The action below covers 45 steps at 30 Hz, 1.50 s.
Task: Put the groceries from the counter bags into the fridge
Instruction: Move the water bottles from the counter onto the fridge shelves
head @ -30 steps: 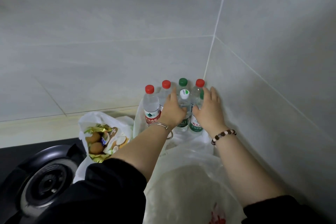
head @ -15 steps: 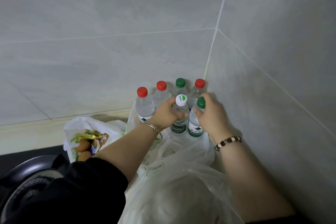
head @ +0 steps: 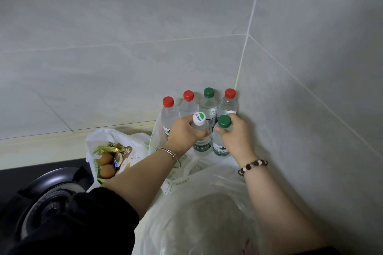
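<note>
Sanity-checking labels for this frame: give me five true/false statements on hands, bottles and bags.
1. The left hand grips the white-capped bottle. True.
2. The right hand holds nothing. False: it grips the green-capped bottle in front.
3. Four more bottles stand behind the gripped pair. True.
4. Those four all have red caps. False: three are red and one cap is green.
5. The bag holding brown eggs lies to the right of the bottles. False: it lies to their left.
</note>
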Available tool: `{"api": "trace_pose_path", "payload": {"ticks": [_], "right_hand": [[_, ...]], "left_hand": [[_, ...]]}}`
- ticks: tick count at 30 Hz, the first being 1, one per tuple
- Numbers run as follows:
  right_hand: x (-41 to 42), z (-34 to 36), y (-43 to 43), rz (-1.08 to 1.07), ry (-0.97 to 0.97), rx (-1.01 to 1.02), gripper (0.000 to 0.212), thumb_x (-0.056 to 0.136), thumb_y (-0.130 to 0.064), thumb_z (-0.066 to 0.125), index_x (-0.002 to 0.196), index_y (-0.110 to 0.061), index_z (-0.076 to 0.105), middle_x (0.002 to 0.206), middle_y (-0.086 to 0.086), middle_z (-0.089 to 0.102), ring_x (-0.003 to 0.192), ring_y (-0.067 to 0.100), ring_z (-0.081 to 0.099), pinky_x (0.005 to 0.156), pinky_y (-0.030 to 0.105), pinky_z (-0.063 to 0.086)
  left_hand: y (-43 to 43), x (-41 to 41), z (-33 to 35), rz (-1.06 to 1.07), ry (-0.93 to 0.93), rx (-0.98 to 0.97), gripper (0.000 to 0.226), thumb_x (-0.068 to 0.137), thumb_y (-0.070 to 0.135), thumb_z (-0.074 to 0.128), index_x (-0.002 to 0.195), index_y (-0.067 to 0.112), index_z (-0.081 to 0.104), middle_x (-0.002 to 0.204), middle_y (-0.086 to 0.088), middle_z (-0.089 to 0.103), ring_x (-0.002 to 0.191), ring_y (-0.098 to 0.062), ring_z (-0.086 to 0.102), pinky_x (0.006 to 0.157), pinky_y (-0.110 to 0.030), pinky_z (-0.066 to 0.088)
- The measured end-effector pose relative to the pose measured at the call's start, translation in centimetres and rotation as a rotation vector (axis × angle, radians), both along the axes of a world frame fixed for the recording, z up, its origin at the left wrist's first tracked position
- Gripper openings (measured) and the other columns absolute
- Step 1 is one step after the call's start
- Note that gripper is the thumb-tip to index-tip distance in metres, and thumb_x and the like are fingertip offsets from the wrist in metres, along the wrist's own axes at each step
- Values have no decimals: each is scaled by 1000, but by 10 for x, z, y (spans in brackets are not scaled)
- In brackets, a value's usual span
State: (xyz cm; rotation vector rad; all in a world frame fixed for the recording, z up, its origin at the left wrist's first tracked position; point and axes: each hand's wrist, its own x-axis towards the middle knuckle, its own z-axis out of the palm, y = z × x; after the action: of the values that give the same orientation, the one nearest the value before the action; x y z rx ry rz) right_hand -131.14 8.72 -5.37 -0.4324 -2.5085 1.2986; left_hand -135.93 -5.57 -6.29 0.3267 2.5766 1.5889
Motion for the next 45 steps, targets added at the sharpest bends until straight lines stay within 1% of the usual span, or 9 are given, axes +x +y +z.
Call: {"api": "trace_pose_path", "payload": {"ticks": [2,5,11,23,27,32,38,42,45], "right_hand": [[8,6,-5,10,2,-9,14,82,-16,70,93,-15,62,88,-2,65,86,22,61,77,36,50],[23,22,-17,33,57,48,13,82,-18,70,91,-14,61,84,-4,64,82,22,60,73,35,50],[61,68,-49,78,145,141,18,83,-24,70,97,-15,63,84,-4,59,79,16,52,67,27,41],[166,126,-178,374,325,160,23,79,-31,73,95,-17,64,91,-1,67,87,20,60,71,30,47],[221,134,-239,518,347,140,24,77,-34,73,93,-17,65,91,1,69,87,23,62,74,35,50],[308,132,-316,759,367,99,22,76,-33,74,87,-16,65,83,-2,68,81,20,60,69,34,49],[416,120,-403,1111,336,35,20,76,-32,74,84,-16,65,78,-5,66,78,17,61,69,33,49],[493,110,-455,1377,332,6,19,77,-30,75,86,-16,65,79,-5,65,78,15,59,67,29,45],[550,104,-489,1567,331,-8,18,77,-28,75,87,-17,66,77,-8,62,78,14,58,65,24,38]], "left_hand": [[-6,5,10,27,8,-1,27,71,25,81,94,19,69,85,8,71,75,-6,65,67,-19,52],[-17,17,32,73,67,-38,22,72,27,80,87,19,66,74,10,66,56,-1,57,53,-16,45],[-55,58,80,123,192,-79,26,68,31,82,85,16,70,80,-3,72,76,-20,67,72,-39,55],[-201,222,148,346,217,-92,25,66,25,85,85,23,68,83,8,72,76,-4,67,71,-20,54],[-257,309,154,487,222,-126,25,67,27,84,85,25,66,76,18,66,67,11,58,57,-2,42],[-323,429,152,707,195,-173,22,70,26,82,86,20,68,67,16,63,52,15,54,53,-5,39],[-386,580,137,1033,135,-216,19,68,28,81,81,21,70,78,5,72,73,-5,67,66,-26,56],[-411,678,124,1247,93,-191,24,69,24,81,74,32,59,68,16,61,63,3,57,57,-14,46],[-419,750,116,1424,30,-142,25,72,22,80,91,19,65,75,12,62,70,-2,59,63,-16,50]]}}
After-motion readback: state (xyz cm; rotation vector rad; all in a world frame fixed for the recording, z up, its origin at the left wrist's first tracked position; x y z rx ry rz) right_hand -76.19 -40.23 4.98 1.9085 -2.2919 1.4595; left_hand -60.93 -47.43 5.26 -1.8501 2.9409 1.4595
